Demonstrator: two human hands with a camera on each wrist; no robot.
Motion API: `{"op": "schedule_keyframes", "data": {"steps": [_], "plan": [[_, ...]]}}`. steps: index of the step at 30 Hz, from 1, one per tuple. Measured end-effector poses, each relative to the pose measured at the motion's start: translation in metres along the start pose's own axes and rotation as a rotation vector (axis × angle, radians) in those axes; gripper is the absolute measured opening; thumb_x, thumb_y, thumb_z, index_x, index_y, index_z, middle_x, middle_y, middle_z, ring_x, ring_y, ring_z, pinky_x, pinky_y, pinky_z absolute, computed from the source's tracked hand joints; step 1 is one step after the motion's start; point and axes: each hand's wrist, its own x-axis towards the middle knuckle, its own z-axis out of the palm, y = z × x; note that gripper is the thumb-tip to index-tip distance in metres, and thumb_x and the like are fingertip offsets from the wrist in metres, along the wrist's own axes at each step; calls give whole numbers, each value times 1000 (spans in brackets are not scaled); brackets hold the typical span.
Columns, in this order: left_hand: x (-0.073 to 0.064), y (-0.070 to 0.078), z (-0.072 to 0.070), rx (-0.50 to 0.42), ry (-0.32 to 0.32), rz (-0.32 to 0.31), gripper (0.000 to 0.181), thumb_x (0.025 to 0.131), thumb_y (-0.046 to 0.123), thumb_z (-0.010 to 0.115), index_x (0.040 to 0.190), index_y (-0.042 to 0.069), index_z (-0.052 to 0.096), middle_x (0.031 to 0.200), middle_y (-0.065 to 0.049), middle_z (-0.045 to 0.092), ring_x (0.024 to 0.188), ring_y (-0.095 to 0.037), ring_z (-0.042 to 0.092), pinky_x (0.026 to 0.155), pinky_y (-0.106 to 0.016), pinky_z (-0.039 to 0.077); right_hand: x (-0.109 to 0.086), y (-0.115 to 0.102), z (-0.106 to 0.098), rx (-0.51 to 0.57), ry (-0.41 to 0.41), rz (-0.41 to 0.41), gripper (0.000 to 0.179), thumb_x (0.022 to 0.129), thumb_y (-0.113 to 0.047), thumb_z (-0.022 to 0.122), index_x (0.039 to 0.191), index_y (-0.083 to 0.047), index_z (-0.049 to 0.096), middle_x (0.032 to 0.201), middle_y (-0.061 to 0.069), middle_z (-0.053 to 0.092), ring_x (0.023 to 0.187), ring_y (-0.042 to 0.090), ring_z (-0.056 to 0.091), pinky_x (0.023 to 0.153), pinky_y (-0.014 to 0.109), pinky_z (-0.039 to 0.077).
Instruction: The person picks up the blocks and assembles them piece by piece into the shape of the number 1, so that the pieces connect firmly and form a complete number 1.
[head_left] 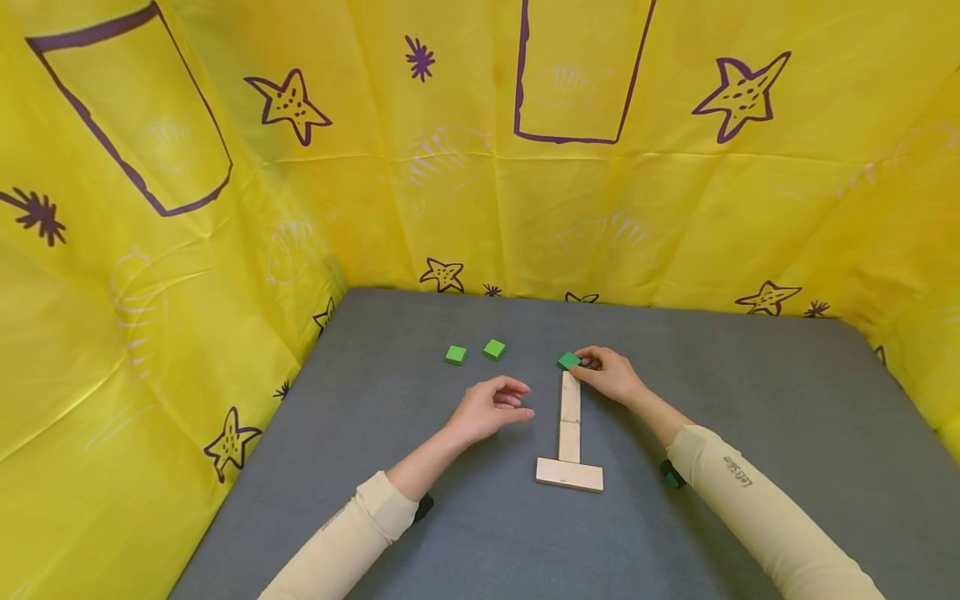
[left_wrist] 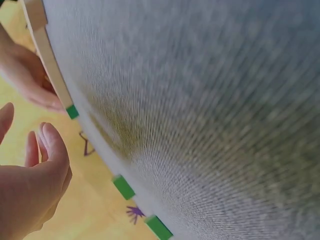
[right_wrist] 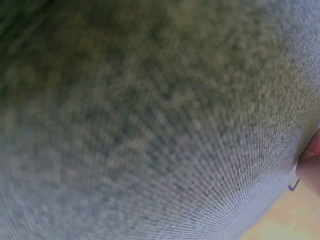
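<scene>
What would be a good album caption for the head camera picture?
Right hand pinches a dark green block at the far end of wooden blocks forming a T; left hand hovers nearby.

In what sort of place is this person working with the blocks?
Probably a small curtained booth for tabletop work: yellow patterned cloth hangs on three sides of a grey tabletop, where pale wooden blocks lie in a T-like layout.

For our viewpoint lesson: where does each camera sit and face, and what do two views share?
On the head: faces forward and down at table; left hand, right hand, sleeves show.
On left wrist: looks across table toward yellow cloth; both hands show.
On right wrist: faces mostly table; part of right hand shows.
Head and left wrist share the green blocks.
</scene>
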Motion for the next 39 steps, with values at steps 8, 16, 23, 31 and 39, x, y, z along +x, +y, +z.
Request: {"op": "schedule_keyframes", "data": {"steps": [8,16,23,31,39], "plan": [[18,-4,-13,9,107,45,40,82,18,80,116,1,66,110,-16,67,94,-20,64,84,-33,52,0,2,-3,8,-4,2,38,93,-28,66,120,-2,64,108,14,62,102,31,55,90,47,44],[38,-13,-24,25,185,65,40,81,15,80,115,-1,66,108,-19,67,93,-24,64,83,-34,52,-1,4,-3,17,3,-13,38,93,-27,67,120,-1,63,108,14,62,101,30,55,89,46,44],[50,-22,-30,50,239,34,39,81,14,81,114,-1,66,107,-17,67,94,-25,64,84,-35,52,-1,5,-3,16,8,-13,38,93,-27,66,120,-1,63,107,13,62,98,28,54,86,42,44],[62,-27,-37,102,299,2,38,80,14,81,113,1,67,103,-13,68,93,-25,64,83,-35,52,-4,4,-1,25,8,-4,38,93,-26,66,121,-1,63,108,14,62,99,28,55,87,43,44],[73,-36,-41,179,336,16,38,78,13,82,110,-1,67,100,-15,67,90,-25,63,81,-33,52,-5,2,-1,32,-1,-26,38,94,-26,65,121,0,63,108,14,61,99,29,54,86,43,43]]}}
